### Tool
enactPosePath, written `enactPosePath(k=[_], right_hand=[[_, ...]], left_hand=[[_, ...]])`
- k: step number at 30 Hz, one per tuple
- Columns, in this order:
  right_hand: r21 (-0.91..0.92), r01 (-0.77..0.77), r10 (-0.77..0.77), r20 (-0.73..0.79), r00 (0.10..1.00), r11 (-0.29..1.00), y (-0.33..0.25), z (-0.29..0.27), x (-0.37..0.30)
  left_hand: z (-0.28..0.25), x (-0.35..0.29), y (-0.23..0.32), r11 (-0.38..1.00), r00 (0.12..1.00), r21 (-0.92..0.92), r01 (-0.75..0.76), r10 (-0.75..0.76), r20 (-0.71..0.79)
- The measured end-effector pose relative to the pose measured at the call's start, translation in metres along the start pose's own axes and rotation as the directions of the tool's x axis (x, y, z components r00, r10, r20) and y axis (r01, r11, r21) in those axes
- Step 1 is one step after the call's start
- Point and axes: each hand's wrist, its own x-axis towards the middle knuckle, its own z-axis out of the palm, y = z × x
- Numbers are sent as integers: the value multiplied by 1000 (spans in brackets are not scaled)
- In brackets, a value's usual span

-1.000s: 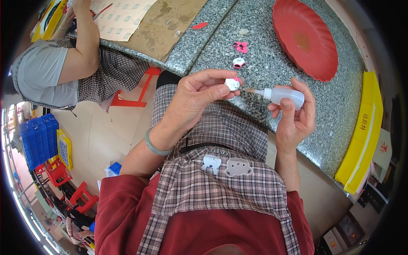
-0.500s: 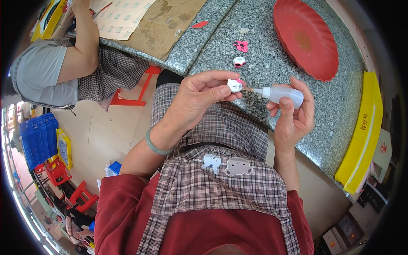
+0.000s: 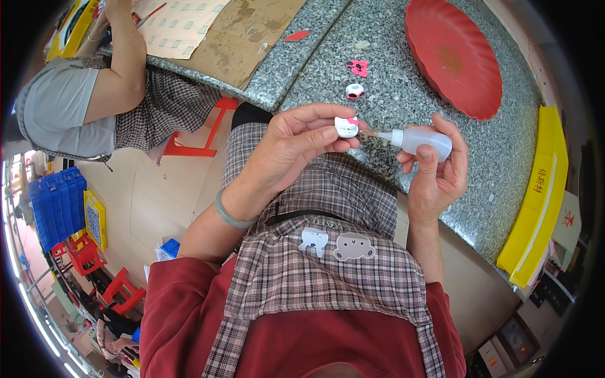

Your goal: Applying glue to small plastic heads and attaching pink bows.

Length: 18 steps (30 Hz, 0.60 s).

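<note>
Between the thumb and fingers of my left hand (image 3: 301, 140) is a small white cat-shaped head (image 3: 346, 128) with a pink bow. My right hand (image 3: 438, 173) grips a translucent squeeze bottle (image 3: 426, 143), tilted almost level, with a white cap and a thin brownish nozzle. The nozzle tip points left at the head's right edge; I cannot tell whether it touches. Beyond my hands on the speckled stone table (image 3: 384, 94) lie a white, pink and black piece (image 3: 355, 91) and some flat pink pieces (image 3: 357, 67).
A red scalloped tray (image 3: 457, 57) stands at the back right. Yellow edging (image 3: 535, 195) borders the table's right side. To the left sits another person (image 3: 75, 101) on a red stool, by brown board (image 3: 252, 38). Blue crates (image 3: 57, 198) are stacked on the floor.
The cat-shaped head has turned in my left fingers, so its pink bow shows more. The bottle has shifted very slightly to the right.
</note>
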Motion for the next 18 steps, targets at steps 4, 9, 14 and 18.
enactPosePath(k=[4,9,14,18], right_hand=[[25,-2,2,-1,1000,1000,0,0,-1],[119,-16,15,7,1000,993,1,-3,0],[174,-31,31,3,1000,984,1,-4,2],[139,-20,18,15,1000,990,3,-4,1]], left_hand=[[-4,1,-3,993,998,-112,46,-40,54],[-7,2,-4,965,990,-229,124,-104,97],[-9,3,-5,946,984,-280,163,-134,118],[-8,3,-4,946,984,-278,164,-137,114]])
